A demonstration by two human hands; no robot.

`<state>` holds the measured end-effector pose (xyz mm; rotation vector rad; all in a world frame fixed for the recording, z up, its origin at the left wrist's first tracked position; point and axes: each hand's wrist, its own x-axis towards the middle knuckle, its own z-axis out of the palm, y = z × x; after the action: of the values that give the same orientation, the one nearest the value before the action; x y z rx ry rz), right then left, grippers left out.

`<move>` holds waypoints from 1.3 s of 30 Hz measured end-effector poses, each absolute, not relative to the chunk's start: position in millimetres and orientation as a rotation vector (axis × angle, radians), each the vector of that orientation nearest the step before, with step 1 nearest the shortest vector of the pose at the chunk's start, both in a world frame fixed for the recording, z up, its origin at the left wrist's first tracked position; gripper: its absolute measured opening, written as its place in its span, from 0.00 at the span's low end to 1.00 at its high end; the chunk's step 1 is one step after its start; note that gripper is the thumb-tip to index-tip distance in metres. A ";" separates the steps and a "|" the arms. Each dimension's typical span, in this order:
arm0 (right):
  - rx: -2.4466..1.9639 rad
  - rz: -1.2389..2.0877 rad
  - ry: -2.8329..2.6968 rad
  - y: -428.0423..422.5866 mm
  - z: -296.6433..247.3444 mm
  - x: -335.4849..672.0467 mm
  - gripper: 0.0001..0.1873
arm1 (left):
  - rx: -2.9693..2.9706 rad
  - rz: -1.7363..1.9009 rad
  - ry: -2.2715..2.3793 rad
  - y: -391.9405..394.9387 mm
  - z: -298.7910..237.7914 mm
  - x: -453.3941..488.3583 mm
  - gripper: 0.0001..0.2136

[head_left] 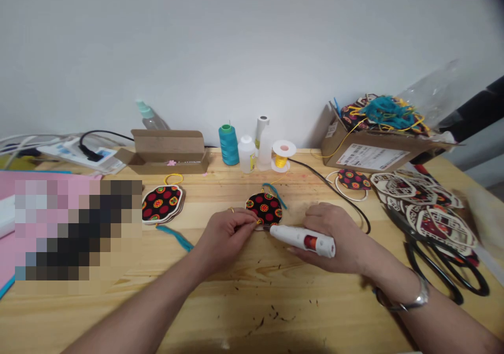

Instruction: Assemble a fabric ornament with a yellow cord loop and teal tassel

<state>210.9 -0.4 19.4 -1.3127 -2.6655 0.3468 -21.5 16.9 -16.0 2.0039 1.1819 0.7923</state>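
Observation:
A scalloped fabric piece, black with red and yellow flower dots, lies on the table with a teal tassel and yellow cord at its top. My left hand pinches its lower left edge, where a bit of yellow cord shows between the fingertips. In my right hand is a white hot glue gun, its nozzle close to the piece's bottom edge. Whether the tip touches the fabric cannot be made out. To the left sits a stack of similar pieces with a yellow loop and teal tassel.
Scissors and patterned cut-outs lie at the right, below a full cardboard box. Along the wall stand teal thread, a clear bottle, a yellow cord spool and an open carton. A black cable crosses behind my right hand.

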 end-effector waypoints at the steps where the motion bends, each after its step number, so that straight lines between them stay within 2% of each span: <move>1: -1.308 0.344 -2.666 -0.1 19.1 210.9 0.22 | 2.005 0.794 1.179 16.7 -15.8 -21.5 0.09; 25: -1.343 0.358 -2.666 -1.4 20.8 210.8 0.23 | 1.991 0.794 1.189 16.1 -15.9 -21.4 0.08; 39: -1.230 0.375 -2.651 1.0 19.6 216.8 0.19 | 1.991 0.809 1.188 16.8 -15.7 -20.9 0.08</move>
<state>216.8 1.0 19.6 -1.2303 -2.6506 0.3750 -20.9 16.8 -15.7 1.9914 1.1885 0.8087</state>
